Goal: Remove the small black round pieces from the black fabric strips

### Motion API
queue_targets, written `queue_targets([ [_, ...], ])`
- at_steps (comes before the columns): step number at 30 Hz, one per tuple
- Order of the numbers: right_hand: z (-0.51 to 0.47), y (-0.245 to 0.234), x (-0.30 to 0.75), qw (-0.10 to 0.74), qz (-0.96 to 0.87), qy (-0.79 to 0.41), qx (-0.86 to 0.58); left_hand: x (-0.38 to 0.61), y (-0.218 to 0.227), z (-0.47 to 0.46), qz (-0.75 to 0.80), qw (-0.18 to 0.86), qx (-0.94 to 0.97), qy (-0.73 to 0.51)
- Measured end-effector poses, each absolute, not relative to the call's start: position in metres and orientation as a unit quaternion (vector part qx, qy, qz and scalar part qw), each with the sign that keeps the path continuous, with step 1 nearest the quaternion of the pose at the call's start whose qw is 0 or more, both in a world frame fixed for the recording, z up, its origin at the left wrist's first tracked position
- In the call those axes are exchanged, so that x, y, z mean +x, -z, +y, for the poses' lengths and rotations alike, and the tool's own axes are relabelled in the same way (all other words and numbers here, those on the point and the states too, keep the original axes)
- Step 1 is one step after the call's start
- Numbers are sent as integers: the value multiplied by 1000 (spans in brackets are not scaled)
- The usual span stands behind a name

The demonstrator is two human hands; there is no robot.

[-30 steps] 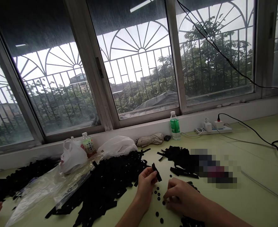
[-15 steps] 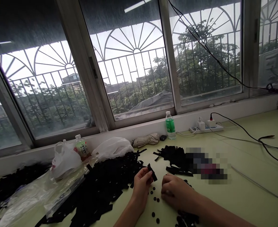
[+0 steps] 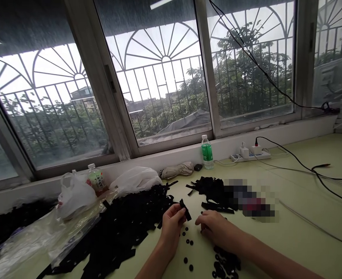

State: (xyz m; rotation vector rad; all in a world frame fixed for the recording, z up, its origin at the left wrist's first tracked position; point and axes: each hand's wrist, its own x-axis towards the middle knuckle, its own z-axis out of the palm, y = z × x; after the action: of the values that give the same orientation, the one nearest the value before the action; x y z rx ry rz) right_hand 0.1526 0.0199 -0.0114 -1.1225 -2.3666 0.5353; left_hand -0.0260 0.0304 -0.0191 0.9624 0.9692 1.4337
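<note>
My left hand [image 3: 171, 224] pinches a short black fabric strip [image 3: 185, 209] between thumb and fingers, tilted above the table. Just to its right is my right hand [image 3: 219, 229], apart from the strip, with fingers curled in; whatever they hold, if anything, is hidden. Several small round black discs [image 3: 191, 267], some with a hole in the middle, lie on the table below and between the hands. More of them form a heap [image 3: 225, 265] under my right wrist. To the left spreads a large pile of black strips [image 3: 121, 228].
A smaller black strip pile [image 3: 208, 188] lies beyond my right hand, beside a blurred patch. Along the windowsill are a green-labelled bottle [image 3: 207, 153], a folded beige cloth item [image 3: 176, 170], white plastic bags [image 3: 76, 197], another bottle [image 3: 97, 179] and a power strip [image 3: 250, 155]. Cables cross the right side.
My right hand has shifted slightly up and left, uncovering more of the disc heap. My left hand keeps the strip in its pinch. The whole view has moved a little.
</note>
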Motion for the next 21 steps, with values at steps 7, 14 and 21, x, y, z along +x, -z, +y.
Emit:
queue_targets([
  [7,21,8,155,206,-871,-189,-404,-25,17,28,421,543,422,-592],
  [14,18,1,160,182,-874,-200,-403,-25,17,29,424,543,427,-586],
  [21,17,2,159,206,-886,-195,-367,-24,13,27,423,547,416,-591],
])
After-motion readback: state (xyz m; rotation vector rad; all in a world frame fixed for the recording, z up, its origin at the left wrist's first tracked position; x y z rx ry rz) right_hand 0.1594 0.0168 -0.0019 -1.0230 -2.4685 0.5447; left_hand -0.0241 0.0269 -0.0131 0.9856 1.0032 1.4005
